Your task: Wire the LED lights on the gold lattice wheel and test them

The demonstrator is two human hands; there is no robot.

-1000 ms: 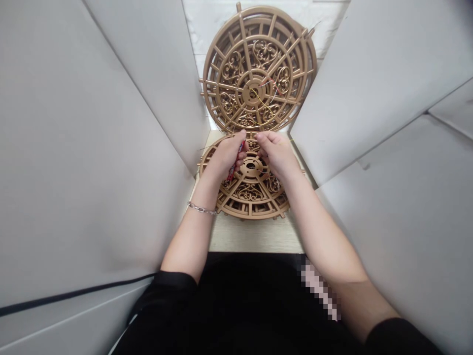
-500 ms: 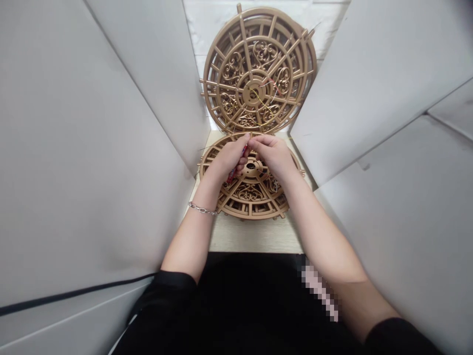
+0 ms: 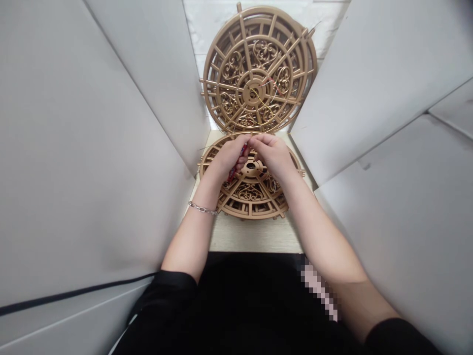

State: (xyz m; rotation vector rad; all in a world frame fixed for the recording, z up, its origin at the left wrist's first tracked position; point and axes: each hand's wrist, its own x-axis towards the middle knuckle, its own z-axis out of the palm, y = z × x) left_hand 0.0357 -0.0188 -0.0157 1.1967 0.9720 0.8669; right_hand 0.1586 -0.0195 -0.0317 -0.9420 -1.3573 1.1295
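A round gold openwork frame (image 3: pixel 251 199) lies flat on the light wooden table (image 3: pixel 254 234). Both my hands hover over its hub. My left hand (image 3: pixel 225 160), with a chain bracelet at the wrist, is closed round a small red tool (image 3: pixel 233 170). My right hand (image 3: pixel 271 155) is closed in a pinch, its fingertips touching those of the left. What the pinch holds is too thin to make out; fine wires run about there. Several more gold frames (image 3: pixel 258 69) lean upright against the back wall, with thin red and yellow wires at their hub.
Large white panels (image 3: pixel 92 148) stand close on the left and on the right (image 3: pixel 388 123), walling in a narrow work space. A white wall is behind the standing frames. My black clothing fills the lower view.
My right hand moved left until its fingertips met my left hand above the hub. Since half a second ago the hands barely shifted.
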